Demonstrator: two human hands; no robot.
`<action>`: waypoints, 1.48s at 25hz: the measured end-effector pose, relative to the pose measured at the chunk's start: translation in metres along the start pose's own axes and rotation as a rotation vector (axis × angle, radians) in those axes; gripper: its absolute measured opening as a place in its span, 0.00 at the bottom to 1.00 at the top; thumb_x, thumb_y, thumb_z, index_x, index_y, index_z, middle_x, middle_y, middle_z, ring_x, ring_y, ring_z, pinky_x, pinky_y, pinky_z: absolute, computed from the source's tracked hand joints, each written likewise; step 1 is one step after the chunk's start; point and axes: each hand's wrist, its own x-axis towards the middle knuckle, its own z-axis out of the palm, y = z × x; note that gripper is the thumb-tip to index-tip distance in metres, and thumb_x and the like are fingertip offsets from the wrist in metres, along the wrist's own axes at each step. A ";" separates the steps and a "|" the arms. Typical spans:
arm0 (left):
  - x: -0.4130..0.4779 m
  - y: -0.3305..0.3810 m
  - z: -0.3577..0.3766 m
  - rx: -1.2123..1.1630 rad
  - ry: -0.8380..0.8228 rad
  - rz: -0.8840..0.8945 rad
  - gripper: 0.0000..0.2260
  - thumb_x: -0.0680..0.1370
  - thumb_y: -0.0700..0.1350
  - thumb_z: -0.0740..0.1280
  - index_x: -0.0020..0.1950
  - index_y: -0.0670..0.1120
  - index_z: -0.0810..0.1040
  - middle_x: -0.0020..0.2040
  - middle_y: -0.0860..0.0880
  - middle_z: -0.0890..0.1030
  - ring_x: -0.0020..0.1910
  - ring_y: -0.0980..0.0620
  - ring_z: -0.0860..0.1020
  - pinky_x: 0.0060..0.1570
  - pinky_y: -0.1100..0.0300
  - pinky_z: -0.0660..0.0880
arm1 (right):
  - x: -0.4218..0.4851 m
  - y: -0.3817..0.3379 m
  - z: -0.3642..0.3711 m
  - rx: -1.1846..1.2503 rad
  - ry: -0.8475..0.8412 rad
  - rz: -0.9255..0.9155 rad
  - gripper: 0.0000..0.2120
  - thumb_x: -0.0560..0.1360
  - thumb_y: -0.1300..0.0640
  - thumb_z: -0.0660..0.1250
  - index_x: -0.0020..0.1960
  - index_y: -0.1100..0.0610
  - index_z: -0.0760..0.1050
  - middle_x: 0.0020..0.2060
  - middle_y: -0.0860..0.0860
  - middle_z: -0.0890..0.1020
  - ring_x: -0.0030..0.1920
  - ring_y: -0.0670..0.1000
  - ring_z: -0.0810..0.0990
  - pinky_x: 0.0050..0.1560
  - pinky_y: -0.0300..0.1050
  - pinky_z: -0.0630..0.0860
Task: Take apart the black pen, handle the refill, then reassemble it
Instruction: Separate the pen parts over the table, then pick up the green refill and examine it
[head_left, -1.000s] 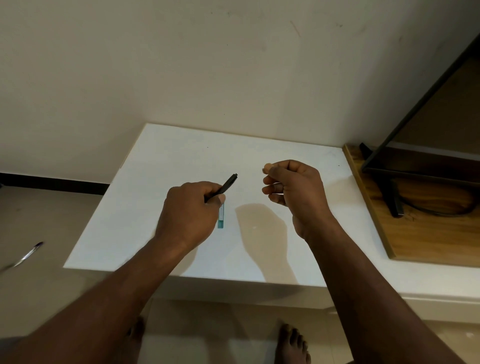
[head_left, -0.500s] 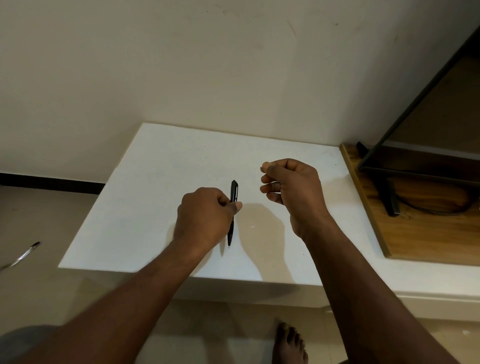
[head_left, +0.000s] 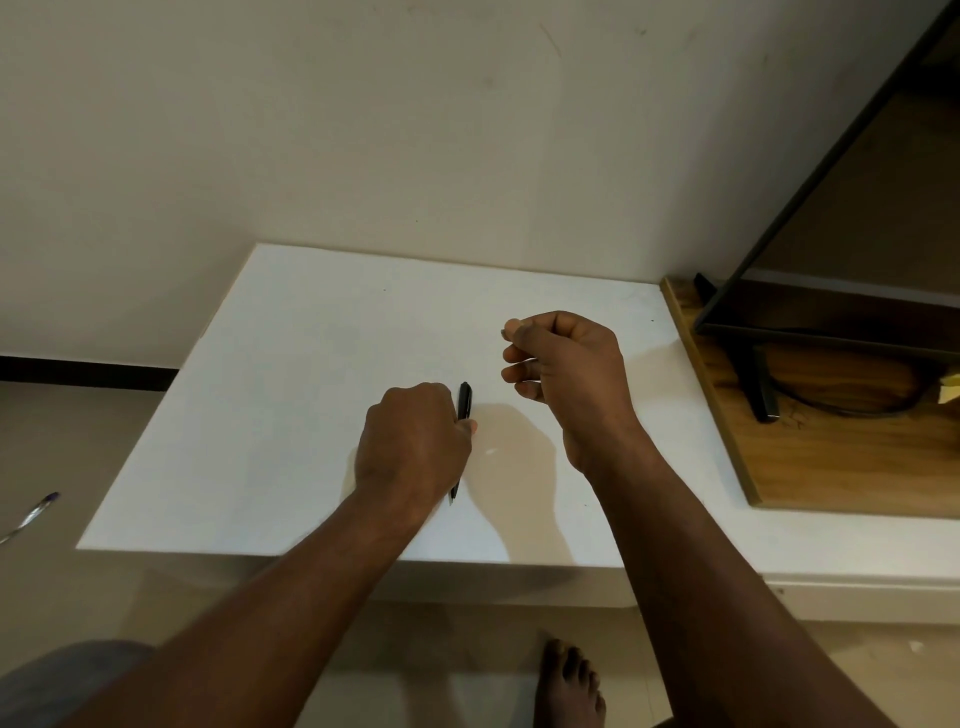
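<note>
From the head view, the black pen (head_left: 464, 402) is gripped in the left hand (head_left: 413, 447), fingers curled round the middle of its barrel. It is held nearly upright with its tip down, at or just above the white desk (head_left: 311, 364); contact cannot be made out. The right hand (head_left: 566, 374) is raised just to the right, its fingers curled and thumb pressed to forefinger. Whether a small part is pinched there cannot be told.

The pen looks to be in one piece, so either the start of dismantling or the end of reassembly is judged to be in hand. For unscrewing, the lower barrel should be steadied by the left hand and the upper end turned by the right, low over the desk so that loose parts are caught.

A wooden board (head_left: 779, 457) lies against the desk's right edge, with a black frame (head_left: 810, 197) and a cable (head_left: 857, 410) on it. Another pen-like thing (head_left: 31, 514) lies on the floor to the left, and a bare foot (head_left: 571, 686) is seen below. Nothing stands between the hands.
</note>
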 end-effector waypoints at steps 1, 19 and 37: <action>0.000 0.000 0.000 0.002 0.003 0.002 0.12 0.78 0.57 0.71 0.44 0.48 0.83 0.37 0.51 0.83 0.34 0.52 0.77 0.38 0.60 0.71 | 0.001 0.000 -0.001 0.001 0.006 -0.002 0.07 0.79 0.58 0.73 0.50 0.63 0.84 0.35 0.49 0.85 0.35 0.48 0.84 0.37 0.40 0.78; -0.001 -0.023 -0.043 -0.068 0.051 -0.011 0.19 0.78 0.61 0.69 0.35 0.50 0.77 0.33 0.53 0.82 0.34 0.50 0.79 0.37 0.57 0.75 | 0.032 0.035 -0.029 -1.096 0.044 -0.264 0.07 0.79 0.49 0.72 0.49 0.52 0.86 0.47 0.50 0.80 0.54 0.54 0.79 0.45 0.46 0.75; 0.000 -0.032 -0.048 -0.034 0.025 -0.014 0.18 0.79 0.60 0.67 0.37 0.49 0.79 0.32 0.52 0.81 0.35 0.48 0.80 0.38 0.56 0.76 | 0.029 0.045 -0.021 -1.225 0.049 -0.224 0.08 0.80 0.46 0.71 0.52 0.50 0.84 0.54 0.50 0.82 0.58 0.56 0.78 0.59 0.57 0.76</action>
